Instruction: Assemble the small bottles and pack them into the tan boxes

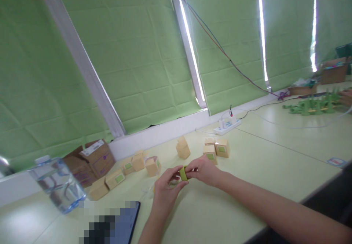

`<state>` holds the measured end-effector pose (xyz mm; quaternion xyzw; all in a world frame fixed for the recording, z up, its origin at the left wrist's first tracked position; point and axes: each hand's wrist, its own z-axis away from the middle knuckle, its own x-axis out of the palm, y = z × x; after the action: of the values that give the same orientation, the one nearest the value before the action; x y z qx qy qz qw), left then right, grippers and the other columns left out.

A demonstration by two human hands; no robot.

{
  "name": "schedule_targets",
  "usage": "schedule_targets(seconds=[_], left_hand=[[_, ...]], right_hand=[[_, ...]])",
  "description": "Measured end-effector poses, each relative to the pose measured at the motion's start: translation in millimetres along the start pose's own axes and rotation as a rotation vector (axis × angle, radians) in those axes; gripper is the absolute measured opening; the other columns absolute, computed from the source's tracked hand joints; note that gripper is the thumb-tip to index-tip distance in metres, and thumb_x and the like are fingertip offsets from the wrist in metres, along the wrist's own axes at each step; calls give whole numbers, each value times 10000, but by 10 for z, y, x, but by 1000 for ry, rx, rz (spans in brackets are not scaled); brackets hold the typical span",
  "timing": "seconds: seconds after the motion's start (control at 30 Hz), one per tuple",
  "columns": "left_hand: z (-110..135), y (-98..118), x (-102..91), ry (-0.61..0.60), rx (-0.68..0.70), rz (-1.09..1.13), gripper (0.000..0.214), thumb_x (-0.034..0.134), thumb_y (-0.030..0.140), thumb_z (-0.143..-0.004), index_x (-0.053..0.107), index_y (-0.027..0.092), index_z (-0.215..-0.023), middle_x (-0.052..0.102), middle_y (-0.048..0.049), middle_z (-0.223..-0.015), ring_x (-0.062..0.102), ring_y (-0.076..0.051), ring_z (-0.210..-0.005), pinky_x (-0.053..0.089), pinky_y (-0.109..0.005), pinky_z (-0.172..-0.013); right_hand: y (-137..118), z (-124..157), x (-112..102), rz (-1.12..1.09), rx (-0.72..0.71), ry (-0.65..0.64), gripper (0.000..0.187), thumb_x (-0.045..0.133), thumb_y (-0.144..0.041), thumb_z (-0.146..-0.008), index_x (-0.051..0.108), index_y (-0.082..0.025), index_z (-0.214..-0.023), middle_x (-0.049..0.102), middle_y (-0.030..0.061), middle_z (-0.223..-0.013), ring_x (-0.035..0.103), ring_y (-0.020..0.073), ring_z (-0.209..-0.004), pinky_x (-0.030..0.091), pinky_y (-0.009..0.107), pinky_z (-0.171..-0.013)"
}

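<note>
A small olive-green ring-shaped piece point(183, 173) is held up just above the table, between both hands. The fingers and thumb of my left hand point(166, 188) close around it from the left. From the other side my right hand point(205, 170) pinches at its edge, with the fingertips partly hidden at its opening. Clear crumpled plastic point(148, 191) lies beside my left wrist. Behind the hands stand an upright tan carton point(183, 148) with a peaked top and a small carton with a green label point(210, 154).
More small tan cartons point(115, 178) line the left. A large water bottle point(57, 185), brown cardboard box point(97, 159) and dark-edged tablet point(123, 225) lie left. A power strip point(227, 126) sits at the back; green plastic parts point(316, 104) are far right.
</note>
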<state>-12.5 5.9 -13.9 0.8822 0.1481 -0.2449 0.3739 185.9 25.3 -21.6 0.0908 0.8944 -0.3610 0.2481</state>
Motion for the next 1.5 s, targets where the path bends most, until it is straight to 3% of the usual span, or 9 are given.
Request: schedule_targets(seconds=[0.17, 0.37, 0.47, 0.63, 0.83, 1.07, 1.17, 1.27, 1.5], left_hand=[[-26, 37, 27, 18, 0, 55, 405, 715, 237, -787, 615, 240, -1180, 688, -66, -1113, 685, -206, -957, 567, -342, -825], [-30, 16, 29, 15, -39, 144, 408, 689, 238, -813, 572, 222, -1204, 698, -82, -1119, 687, -214, -985, 561, -348, -849], [-19, 18, 26, -3, -27, 178, 412, 701, 242, -803, 577, 225, -1195, 697, -78, -1117, 688, -209, -975, 557, -347, -859], [7, 66, 20, -53, -24, 138, 410, 735, 276, -776, 595, 211, -1156, 692, -78, -1085, 683, -207, -952, 550, -315, -819], [-2, 195, 4, -52, -91, 136, 311, 469, 406, -948, 581, 169, -1116, 671, -28, -787, 648, -151, -713, 516, -275, -687], [6, 291, 13, -138, -77, 12, 232, 499, 354, -925, 597, 169, -826, 583, 4, -664, 552, -122, -586, 442, -229, -589], [14, 287, 16, -140, -61, -54, 213, 491, 317, -916, 577, 173, -784, 561, 13, -651, 526, -116, -576, 420, -225, -584], [16, 278, 11, -128, -38, -126, 197, 485, 283, -899, 553, 176, -748, 537, 21, -634, 502, -114, -579, 396, -222, -580], [14, 287, -26, -42, 34, -248, 169, 490, 231, -842, 508, 187, -679, 487, 38, -603, 470, -103, -561, 366, -209, -561]], right_hand=[[-51, -12, -117, -73, -13, 56, 166, 659, -344, -857, 776, -259, -940, 761, 4, -857, 660, 144, -740, 485, 222, -669], [-68, -7, -224, 1, 36, 208, 198, 615, -341, -869, 723, -185, -923, 726, 32, -844, 640, 136, -720, 491, 210, -608], [-51, 3, -218, 52, 73, 127, 214, 584, -332, -882, 702, -184, -982, 720, 26, -836, 628, 127, -684, 463, 207, -596], [-3, 32, -163, 162, 58, -115, 271, 509, -243, -894, 648, -159, -677, 631, -10, -596, 531, 97, -534, 350, 197, -514], [-34, 29, -185, 175, 29, -46, 269, 516, -238, -885, 597, -159, -641, 599, -16, -596, 501, 94, -541, 337, 202, -535], [-75, 43, -194, 165, 7, -71, 230, 520, -193, -851, 563, -160, -628, 556, -27, -575, 477, 90, -536, 319, 198, -523], [-77, 48, -189, 135, 16, -104, 127, 519, -145, -823, 631, -170, -769, 609, -20, -649, 515, 98, -578, 342, 192, -546], [-97, 48, -191, 107, 13, -123, 165, 512, -110, -812, 642, -181, -884, 639, -12, -712, 547, 105, -622, 358, 187, -565], [-135, 36, -215, 98, -19, -123, 143, 500, -104, -838, 622, -174, -864, 614, -6, -698, 546, 116, -629, 369, 192, -568]])
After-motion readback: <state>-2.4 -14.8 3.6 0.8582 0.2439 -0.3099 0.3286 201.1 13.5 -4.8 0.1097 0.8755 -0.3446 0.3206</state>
